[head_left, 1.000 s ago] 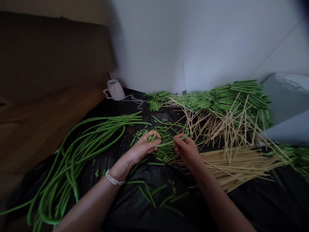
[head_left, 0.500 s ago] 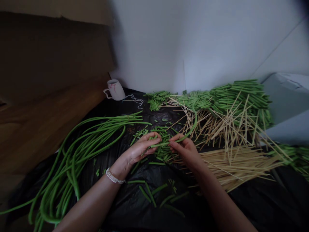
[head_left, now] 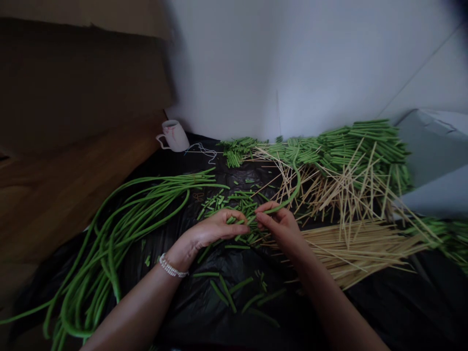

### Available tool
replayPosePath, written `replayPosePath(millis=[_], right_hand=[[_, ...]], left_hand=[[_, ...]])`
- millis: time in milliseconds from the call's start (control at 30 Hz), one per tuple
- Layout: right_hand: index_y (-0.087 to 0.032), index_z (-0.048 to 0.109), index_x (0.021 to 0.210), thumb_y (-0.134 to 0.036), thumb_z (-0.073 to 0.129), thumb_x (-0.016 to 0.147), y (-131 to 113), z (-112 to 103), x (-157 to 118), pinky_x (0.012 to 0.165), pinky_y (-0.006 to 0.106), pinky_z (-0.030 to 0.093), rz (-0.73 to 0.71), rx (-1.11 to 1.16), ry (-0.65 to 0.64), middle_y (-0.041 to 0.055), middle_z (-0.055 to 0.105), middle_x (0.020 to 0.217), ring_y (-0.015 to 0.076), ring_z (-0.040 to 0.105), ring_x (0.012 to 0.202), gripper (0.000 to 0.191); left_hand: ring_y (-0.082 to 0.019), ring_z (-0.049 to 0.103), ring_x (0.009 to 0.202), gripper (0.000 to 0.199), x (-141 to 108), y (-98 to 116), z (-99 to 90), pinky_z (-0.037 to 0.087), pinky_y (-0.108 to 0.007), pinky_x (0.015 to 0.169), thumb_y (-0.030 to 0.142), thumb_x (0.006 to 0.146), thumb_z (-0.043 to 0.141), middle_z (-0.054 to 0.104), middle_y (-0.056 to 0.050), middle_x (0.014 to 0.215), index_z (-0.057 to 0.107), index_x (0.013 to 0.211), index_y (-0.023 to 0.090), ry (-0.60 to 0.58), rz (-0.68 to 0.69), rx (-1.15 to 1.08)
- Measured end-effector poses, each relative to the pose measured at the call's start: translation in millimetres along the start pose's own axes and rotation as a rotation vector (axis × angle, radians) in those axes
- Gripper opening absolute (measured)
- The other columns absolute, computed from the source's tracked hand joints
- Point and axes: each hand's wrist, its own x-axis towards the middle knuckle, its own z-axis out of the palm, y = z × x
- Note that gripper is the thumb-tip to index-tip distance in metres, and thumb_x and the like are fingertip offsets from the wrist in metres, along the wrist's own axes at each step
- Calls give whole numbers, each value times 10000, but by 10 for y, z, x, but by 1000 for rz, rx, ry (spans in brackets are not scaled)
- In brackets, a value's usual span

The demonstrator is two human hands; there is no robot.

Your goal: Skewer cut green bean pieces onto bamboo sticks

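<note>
Left hand is kinda curled round some short green pieces mid-frame, right hand is pinching 1 curvy green stem just right of centre, long-stem bunch over at left.

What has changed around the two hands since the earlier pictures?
The right hand has moved slightly left, closer to the left hand, which has dipped a little. The loose length of the held green stem, curled back leftward a second ago, now reaches away from the person. The left hand keeps its short green pieces; mug and pale sticks stayed.
</note>
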Motion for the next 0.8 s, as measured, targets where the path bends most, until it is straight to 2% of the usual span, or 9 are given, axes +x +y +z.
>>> replayPosePath(millis=[200,333,467,633,700,800], right_hand=[[-227,726,894,-381,714,755,38,-11,-3,566,238,438,-1,19,-15,12,686,750,120,571,624,208],[-249,742,967,-373,728,740,52,26,-17,581,255,448,17,-24,-38,16,702,748,129,575,627,258],[-253,747,957,-371,730,734,71,54,-25,566,257,443,31,7,-34,12,698,723,133,571,615,253],[-210,748,845,-390,740,709,111,90,-28,554,249,430,84,-52,-52,12,681,681,128,563,592,226],[-195,726,823,-393,736,715,126,95,-21,546,237,419,102,-52,-57,10,679,681,120,558,581,226],[-200,649,787,-385,737,721,123,72,-2,524,220,400,86,73,-27,-11,663,657,103,539,546,215]], left_hand=[[-11,210,404,224,78,-39,-3,152,-149,398,313,748,709,345,90,508,569,784,142,104,148,-314],[-9,229,391,183,118,-90,-38,180,-136,372,224,730,723,390,76,530,572,784,137,115,162,-524],[-10,267,391,168,105,-115,-39,227,-122,366,189,728,717,435,62,564,589,826,142,108,164,-646],[-38,263,390,247,-25,-23,-69,257,-141,373,282,715,725,299,74,444,537,642,140,-12,257,-575],[-47,279,393,287,-87,13,-124,258,-154,378,343,704,727,294,72,422,542,619,142,-8,269,-476],[-35,254,374,313,-144,34,-222,172,-174,353,394,645,750,382,51,450,578,614,134,-56,222,-273]])
